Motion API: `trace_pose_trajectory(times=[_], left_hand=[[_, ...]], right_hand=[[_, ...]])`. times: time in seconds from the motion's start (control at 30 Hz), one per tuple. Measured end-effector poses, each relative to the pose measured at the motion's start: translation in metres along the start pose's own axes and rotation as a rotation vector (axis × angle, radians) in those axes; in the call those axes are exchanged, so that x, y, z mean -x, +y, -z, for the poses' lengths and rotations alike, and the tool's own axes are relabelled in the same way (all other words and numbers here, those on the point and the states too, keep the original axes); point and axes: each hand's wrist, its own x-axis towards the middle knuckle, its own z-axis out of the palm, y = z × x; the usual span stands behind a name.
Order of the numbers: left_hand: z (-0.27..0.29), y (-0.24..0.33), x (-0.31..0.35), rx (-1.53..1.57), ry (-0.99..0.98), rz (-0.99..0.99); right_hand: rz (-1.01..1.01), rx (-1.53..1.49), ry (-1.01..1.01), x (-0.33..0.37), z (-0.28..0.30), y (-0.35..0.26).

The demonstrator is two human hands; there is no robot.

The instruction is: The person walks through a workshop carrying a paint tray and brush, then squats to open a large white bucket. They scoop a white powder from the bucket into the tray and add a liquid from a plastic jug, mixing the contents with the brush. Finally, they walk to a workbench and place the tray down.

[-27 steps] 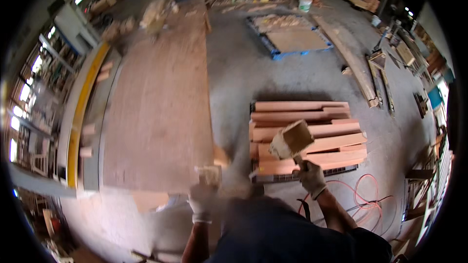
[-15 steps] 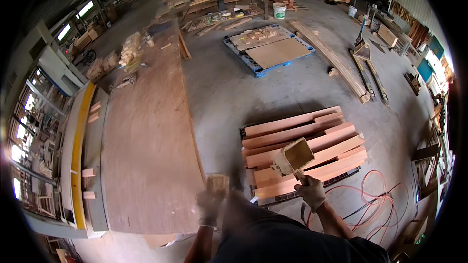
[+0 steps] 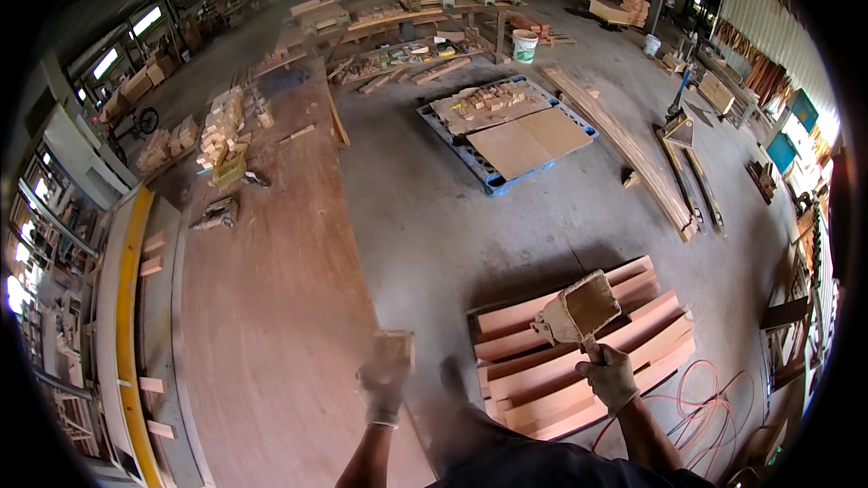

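Observation:
My right hand (image 3: 611,378), in a light work glove, grips the handle of a wide flat brush or scoop-like tool (image 3: 579,309), held up over a stack of reddish planks (image 3: 579,352) on the floor. My left hand (image 3: 383,383), also gloved, holds a small wooden block (image 3: 394,344) at the edge of a long brown workbench (image 3: 262,289). The block and hand are blurred.
A blue pallet (image 3: 506,136) with boards and small blocks lies ahead. Long timbers (image 3: 624,154) lie to its right. A white bucket (image 3: 524,45) stands farther off. Wood pieces (image 3: 221,131) sit on the bench. An orange cable (image 3: 714,398) loops on the floor.
The view has tilted up, showing more of the workshop ahead. Both hands keep their holds; the right hand and tool stay over the planks.

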Motion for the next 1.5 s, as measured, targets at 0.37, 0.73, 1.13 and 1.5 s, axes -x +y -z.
trace_pose_trajectory(times=[0.37,0.73,1.13,1.5], left_hand=[[0.030,-0.053,-0.102,-0.379,0.252,0.124],[0.039,0.001,-0.109,-0.342,0.067,0.300],[-0.005,-0.026,-0.150,-0.301,0.515,0.229],[-0.140,0.085,-0.300,-0.414,0.516,0.377]], right_hand=[[0.127,0.057,-0.023,-0.055,-0.077,-0.101],[0.194,0.230,-0.248,-0.102,-0.156,-0.158],[0.361,0.203,-0.610,-0.311,-0.242,-0.231],[0.530,0.532,-0.858,-0.532,-0.314,-0.358]])
